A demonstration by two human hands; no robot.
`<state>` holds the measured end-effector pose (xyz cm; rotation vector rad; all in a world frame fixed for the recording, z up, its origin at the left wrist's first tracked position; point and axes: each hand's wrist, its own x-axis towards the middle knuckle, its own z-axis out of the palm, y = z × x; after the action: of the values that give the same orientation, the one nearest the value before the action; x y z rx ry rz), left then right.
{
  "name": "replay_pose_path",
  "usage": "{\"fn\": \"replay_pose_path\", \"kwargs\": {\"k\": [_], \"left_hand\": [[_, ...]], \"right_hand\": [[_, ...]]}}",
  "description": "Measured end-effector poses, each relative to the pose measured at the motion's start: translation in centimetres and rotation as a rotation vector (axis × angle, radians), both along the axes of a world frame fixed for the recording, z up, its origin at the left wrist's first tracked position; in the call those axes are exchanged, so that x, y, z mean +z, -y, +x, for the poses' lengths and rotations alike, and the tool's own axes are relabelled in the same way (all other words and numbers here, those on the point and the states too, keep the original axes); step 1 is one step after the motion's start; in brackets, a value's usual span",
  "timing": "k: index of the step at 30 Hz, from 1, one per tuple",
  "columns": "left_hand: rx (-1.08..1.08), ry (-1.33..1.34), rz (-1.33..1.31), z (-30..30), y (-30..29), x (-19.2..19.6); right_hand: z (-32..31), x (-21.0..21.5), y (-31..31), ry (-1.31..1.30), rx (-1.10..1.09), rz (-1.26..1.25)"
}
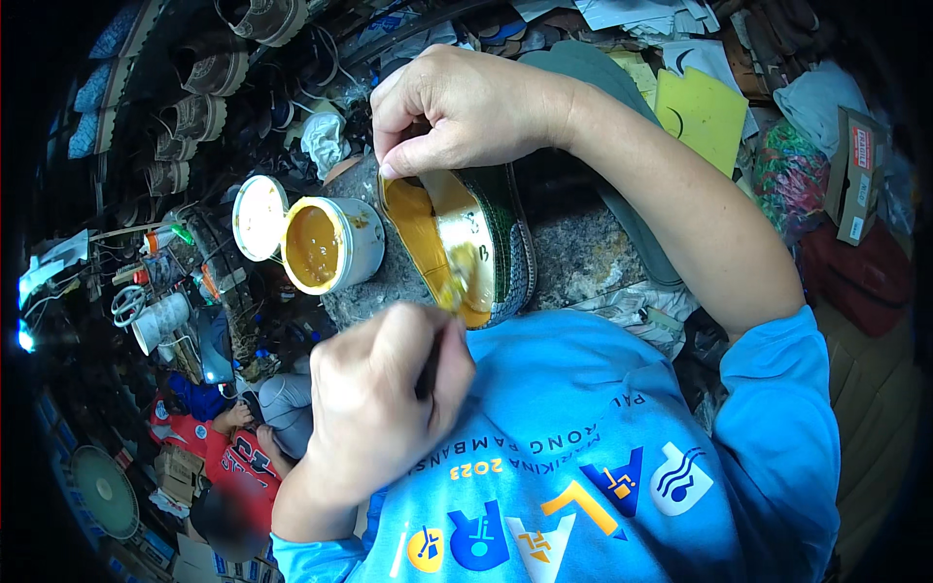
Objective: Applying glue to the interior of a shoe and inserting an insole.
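A green shoe piece (515,248) with a textured side lies on a dark, worn block in front of me. Its opening shows a surface coated glossy yellow (416,225) beside a pale gold strip. At its far end my right hand (466,112) is closed, thumb and fingers pinching the rim. My left hand (389,389) is closed at the near end around a small brush, its handle hidden in my fist. The brush head (462,272), smeared yellow and blurred, touches the coated inside. Left of the shoe stands a white tub (358,243) of thick amber-yellow paste (316,246).
The tub's round lid (260,216) leans beside it. Brown shoes (212,68) line a rack at the upper left. Scissors (128,304) and a white cup-like container (160,321) sit left. A person in red (258,476) is at lower left. Yellow sheets (700,117) lie far right.
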<state>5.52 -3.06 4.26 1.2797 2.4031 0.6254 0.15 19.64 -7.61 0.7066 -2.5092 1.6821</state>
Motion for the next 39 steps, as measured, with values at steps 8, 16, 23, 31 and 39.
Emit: {"fn": "replay_pose_path", "kwargs": {"k": [8,16,23,31,39], "left_hand": [[-0.042,-0.084,-0.038,0.1,-0.7,-0.7],[0.045,-0.123,-0.013,-1.4,-1.4,-2.6],[0.358,-0.07,0.336,-0.6,2.2,3.1],[0.708,0.675,1.21,-4.6,15.3,-0.9],[1.033,0.361,0.669,-4.7,16.3,-12.2]], "right_hand": [[0.4,-0.5,-0.1,-0.053,0.005,-0.06],[0.4,-0.3,0.2,-0.022,0.002,-0.08],[-0.1,-0.7,-0.9,-0.052,0.058,-0.074],[-0.4,0.6,-0.7,-0.066,0.188,-0.035],[10.6,3.1,-1.9,-0.058,-0.64,0.328]]}}
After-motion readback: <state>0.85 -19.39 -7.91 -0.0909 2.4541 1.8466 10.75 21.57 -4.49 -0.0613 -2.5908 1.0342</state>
